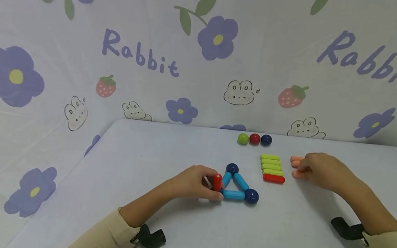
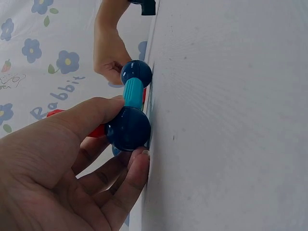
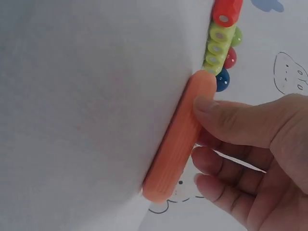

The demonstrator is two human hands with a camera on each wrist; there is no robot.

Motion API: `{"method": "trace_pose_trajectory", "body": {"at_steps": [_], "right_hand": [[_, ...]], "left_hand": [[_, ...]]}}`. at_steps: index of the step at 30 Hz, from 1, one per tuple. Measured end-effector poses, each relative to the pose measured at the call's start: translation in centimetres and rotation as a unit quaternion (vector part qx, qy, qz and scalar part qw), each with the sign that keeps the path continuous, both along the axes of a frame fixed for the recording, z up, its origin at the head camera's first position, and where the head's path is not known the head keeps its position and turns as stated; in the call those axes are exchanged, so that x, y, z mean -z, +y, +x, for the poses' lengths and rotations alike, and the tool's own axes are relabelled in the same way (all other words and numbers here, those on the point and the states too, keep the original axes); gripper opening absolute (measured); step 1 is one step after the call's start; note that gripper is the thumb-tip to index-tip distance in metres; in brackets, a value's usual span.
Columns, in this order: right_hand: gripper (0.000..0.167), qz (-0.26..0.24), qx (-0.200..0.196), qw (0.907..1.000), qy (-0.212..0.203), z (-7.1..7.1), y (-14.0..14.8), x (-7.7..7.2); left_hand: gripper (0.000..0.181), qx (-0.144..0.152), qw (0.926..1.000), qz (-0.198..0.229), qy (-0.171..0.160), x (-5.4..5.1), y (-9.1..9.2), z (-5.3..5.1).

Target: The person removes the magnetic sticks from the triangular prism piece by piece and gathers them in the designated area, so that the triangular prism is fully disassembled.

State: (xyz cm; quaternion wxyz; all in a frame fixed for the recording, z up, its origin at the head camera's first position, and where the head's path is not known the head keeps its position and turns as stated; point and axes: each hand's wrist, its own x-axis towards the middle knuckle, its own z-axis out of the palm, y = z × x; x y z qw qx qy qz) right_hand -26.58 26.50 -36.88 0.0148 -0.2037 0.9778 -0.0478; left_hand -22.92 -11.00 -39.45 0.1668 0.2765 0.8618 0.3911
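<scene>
A flat triangle of light blue magnetic rods (image 1: pixel 234 194) and dark blue balls (image 1: pixel 251 196) lies on the table. My left hand (image 1: pixel 196 183) grips its left corner, with thumb and fingers around the dark blue ball (image 2: pixel 128 128) there. From that corner a red rod (image 1: pixel 217 182) stands upright, partly hidden by the hand in the left wrist view. Over on the right, my right hand (image 1: pixel 324 170) pinches an orange rod (image 3: pixel 178 144) between thumb and index finger; the rod lies on the table. Other orange rods (image 1: pixel 296 159) lie just beyond it.
Several yellow-green rods (image 1: pixel 271 166) lie in a row between the hands, with another red rod (image 1: pixel 274 178) at their near end. Behind them sit a green ball (image 1: pixel 243 139), a red ball (image 1: pixel 254 139) and a dark blue ball (image 1: pixel 266 140). A patterned cloth (image 1: pixel 200 90) hangs behind the table.
</scene>
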Motion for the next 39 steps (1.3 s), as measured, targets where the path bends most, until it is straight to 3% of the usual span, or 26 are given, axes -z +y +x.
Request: {"method": "trace_pose_trajectory", "body": {"at_steps": [6, 17, 26, 30, 34, 39], "right_hand": [[0.021, 0.0, 0.024, 0.9997, 0.009, -0.2, 0.1, 0.2], [0.009, 0.017, 0.017, 0.9989, 0.04, -0.7, 0.2, 0.0], [0.015, 0.017, 0.016, 0.9988, 0.044, -0.7, 0.0, 0.1], [0.015, 0.004, -0.002, 0.9984, 0.057, -0.3, -0.8, -0.1], [0.015, -0.047, -0.03, 0.997, 0.055, 0.6, -3.5, -1.1], [0.018, -0.121, -0.109, 0.9863, 0.028, 2.2, -8.2, -2.2]], "left_hand": [[0.017, 0.003, 1.0, -0.002, -0.002, 0.1, 0.0, 0.1], [0.018, -0.002, 1.0, 0.0, -0.005, -0.2, 0.1, 0.1], [0.017, 0.001, 1.0, 0.004, -0.008, 0.0, 0.1, 0.0], [0.017, 0.0, 1.0, -0.001, -0.009, 0.0, 0.2, 0.0], [0.017, 0.0, 1.0, -0.001, -0.01, -0.2, 0.2, 0.0], [0.018, 0.0, 0.9999, 0.004, -0.011, -0.1, 0.2, -0.1]]}}
